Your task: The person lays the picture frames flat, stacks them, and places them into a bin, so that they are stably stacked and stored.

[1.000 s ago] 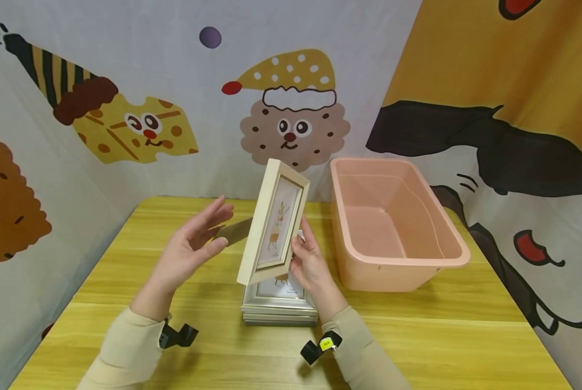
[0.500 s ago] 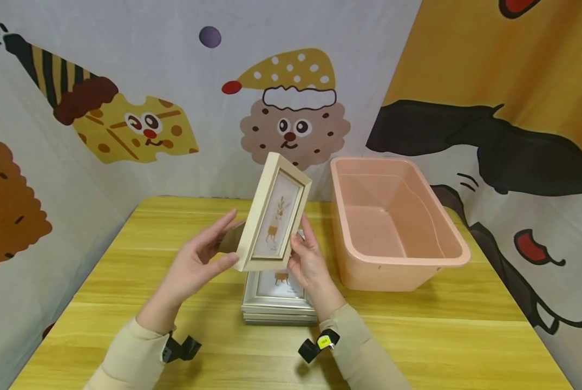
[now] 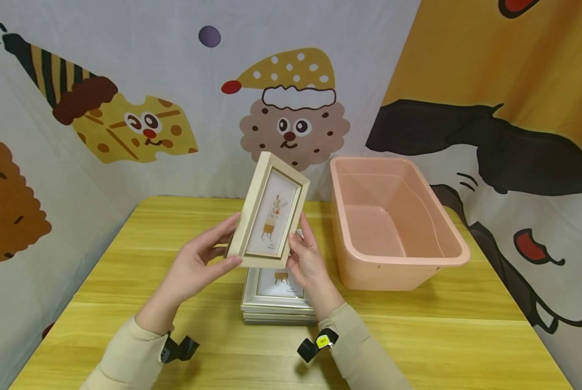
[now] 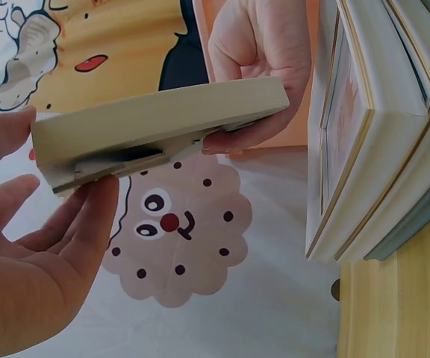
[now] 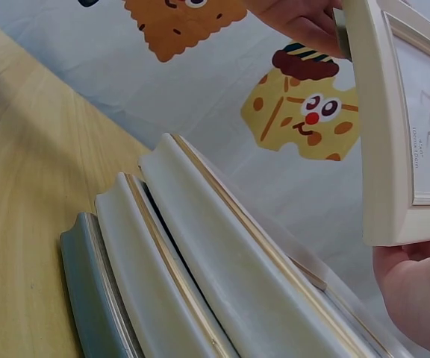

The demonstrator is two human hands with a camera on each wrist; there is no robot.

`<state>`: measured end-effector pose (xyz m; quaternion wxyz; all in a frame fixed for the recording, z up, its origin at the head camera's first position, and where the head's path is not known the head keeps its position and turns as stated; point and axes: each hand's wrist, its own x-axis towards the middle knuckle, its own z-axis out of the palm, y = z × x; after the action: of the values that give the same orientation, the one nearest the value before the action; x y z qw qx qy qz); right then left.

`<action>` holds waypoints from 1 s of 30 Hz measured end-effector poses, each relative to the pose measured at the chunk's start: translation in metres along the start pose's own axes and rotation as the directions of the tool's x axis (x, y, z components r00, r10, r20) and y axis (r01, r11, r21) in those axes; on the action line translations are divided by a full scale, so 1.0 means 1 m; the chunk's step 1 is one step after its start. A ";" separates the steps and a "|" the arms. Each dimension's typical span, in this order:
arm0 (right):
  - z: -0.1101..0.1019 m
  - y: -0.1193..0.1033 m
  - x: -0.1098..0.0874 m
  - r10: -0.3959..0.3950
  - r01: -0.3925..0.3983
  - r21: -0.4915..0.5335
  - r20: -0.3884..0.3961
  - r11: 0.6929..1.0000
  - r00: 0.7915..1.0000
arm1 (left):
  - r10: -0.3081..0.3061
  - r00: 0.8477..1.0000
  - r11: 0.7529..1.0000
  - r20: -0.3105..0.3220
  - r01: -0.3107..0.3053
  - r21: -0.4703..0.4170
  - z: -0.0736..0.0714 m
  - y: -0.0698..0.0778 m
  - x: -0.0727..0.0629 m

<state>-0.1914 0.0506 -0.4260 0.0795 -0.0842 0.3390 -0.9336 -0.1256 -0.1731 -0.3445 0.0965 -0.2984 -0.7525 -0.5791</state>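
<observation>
A cream picture frame (image 3: 271, 214) with a printed plant picture is held up, tilted, above the table. My left hand (image 3: 193, 262) pinches its lower left edge, thumb in front and fingers behind. My right hand (image 3: 310, 265) grips the right edge, seen in the left wrist view as a hand (image 4: 263, 52) at the frame's far end. Beneath lies a stack of picture frames (image 3: 276, 304), silvery on top; the right wrist view shows pale frames (image 5: 222, 261) over a grey-blue one (image 5: 92, 287). The held frame's back is mostly hidden, though its dark underside shows in the left wrist view.
A pink plastic tub (image 3: 400, 262) stands to the right of the stack, with nothing visible inside. The wood-grain table (image 3: 213, 346) meets a cartoon-printed cloth backdrop (image 3: 159, 32) at its rear. Each wrist wears a small black camera (image 3: 178, 349).
My left hand has moved right and closed onto the frame's left edge. The frame has risen slightly and turned to face me more. The flap behind it is now out of sight in the head view.
</observation>
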 end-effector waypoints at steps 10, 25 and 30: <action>0.001 -0.002 -0.001 -0.016 0.016 -0.006 0.013 1.000 1.000 | -0.035 0.999 0.999 -0.012 0.036 0.015 -0.001 -0.001 0.002; 0.004 -0.014 -0.008 -0.040 0.039 -0.155 -0.005 0.987 0.999 | -0.060 0.997 0.998 -0.041 0.060 0.011 -0.005 -0.007 0.000; 0.005 -0.022 -0.014 -0.034 0.028 -0.247 -0.020 0.969 0.999 | -0.091 0.995 0.995 -0.041 0.089 -0.038 -0.006 -0.010 0.000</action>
<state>-0.1789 0.0665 -0.4093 0.0498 -0.0872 0.4519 -0.8864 -0.1323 -0.1805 -0.3508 0.0811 -0.2533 -0.7525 -0.6025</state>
